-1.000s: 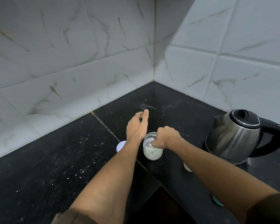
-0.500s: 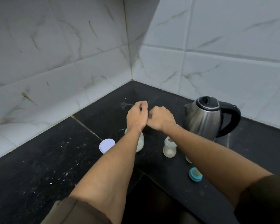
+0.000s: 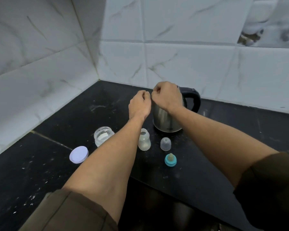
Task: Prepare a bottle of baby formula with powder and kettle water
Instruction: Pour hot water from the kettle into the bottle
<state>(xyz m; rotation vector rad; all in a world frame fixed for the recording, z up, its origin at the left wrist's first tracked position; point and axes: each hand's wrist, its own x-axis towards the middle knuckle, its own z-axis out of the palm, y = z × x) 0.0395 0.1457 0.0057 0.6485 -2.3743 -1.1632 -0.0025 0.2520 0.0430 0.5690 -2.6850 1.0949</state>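
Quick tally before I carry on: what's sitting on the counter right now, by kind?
Kettle: 1
Open containers: 2 (powder jar, baby bottle)
Loose lids and caps: 3 (jar lid, clear cap, teal teat ring)
Total: 6

Black counter (image 3: 23, 180) w/ white specks; white marbled wall tiles (image 3: 190, 64) behind & left, meeting in corner.

Before me on the black stone counter (image 3: 40, 172), left to right: round white plastic lid (image 3: 78, 154), open glass powder jar (image 3: 103, 135), clear plastic baby bottle (image 3: 144, 141), clear domed cap (image 3: 165, 143); steel kettle (image 3: 165, 120) behind.
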